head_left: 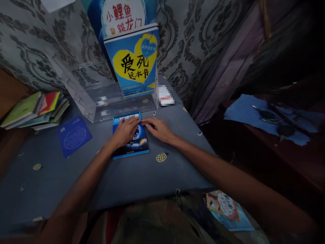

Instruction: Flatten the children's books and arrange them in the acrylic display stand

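A thin blue book [134,145] with a space picture on its cover lies flat on the grey cloth-covered table [83,179], just in front of a clear acrylic stand [83,91]. My left hand [126,131] lies flat on the book's upper half, fingers stretched out. My right hand [158,128] rests on the table at the book's top right corner, fingers extended and touching its edge. Upright in the stand is a blue book with a yellow heart [134,61], and behind it another blue and white book [122,15].
A stack of colourful books [35,110] lies at the table's left. A dark blue booklet [74,135] lies flat left of my hands. More books [225,210] lie low at the table's front right. Patterned curtains hang behind. A dark surface with blue cloth [256,112] is at right.
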`<action>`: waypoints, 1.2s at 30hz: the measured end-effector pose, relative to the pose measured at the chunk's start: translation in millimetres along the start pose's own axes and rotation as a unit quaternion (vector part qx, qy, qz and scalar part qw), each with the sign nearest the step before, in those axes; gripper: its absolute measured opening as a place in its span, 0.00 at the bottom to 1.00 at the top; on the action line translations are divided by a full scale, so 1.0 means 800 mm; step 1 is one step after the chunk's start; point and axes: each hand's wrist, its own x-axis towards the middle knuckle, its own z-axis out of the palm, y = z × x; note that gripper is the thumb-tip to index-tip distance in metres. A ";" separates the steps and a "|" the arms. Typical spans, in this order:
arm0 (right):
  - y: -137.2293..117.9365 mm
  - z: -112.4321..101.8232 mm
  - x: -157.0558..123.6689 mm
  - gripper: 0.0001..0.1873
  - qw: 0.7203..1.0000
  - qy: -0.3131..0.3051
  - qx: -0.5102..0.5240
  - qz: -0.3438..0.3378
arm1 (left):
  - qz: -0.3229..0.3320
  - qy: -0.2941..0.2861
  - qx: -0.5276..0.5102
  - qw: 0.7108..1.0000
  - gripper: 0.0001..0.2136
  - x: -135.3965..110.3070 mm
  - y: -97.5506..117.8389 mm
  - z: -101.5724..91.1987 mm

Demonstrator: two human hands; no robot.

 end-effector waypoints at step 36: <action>-0.035 -0.003 -0.052 0.16 0.999 -0.018 0.001 -0.033 | 0.120 0.031 -0.029 0.992 0.18 -0.096 0.057 -0.010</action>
